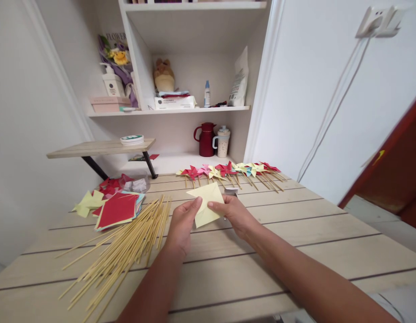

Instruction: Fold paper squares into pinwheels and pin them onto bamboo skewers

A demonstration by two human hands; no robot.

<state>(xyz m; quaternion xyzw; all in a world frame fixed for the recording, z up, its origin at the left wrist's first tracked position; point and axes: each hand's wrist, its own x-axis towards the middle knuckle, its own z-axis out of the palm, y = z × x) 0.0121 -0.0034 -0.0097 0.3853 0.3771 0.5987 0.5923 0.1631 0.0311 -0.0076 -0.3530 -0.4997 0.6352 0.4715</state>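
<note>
A pale yellow paper square [210, 202] with cuts or creases in it is held up over the table between both hands. My left hand [183, 222] pinches its left side, thumb on top. On the right side, my right hand [236, 214] grips the same paper, its thumb lying near the paper's middle. Behind my right hand a small grey object [231, 192] is partly hidden. Left of my hands lies a fanned pile of thin wooden sticks [127, 246]. Beside the sticks sits a stack of coloured paper squares [118, 210], a red one on top.
Several finished paper pinwheels [226, 170] on sticks lie in a row at the table's back edge. A yellow pinwheel shape [88, 202] and a clear plastic box [136, 183] are at the left. A small raised shelf [93, 149], a red jug [207, 140] and a cup [223, 142] stand behind.
</note>
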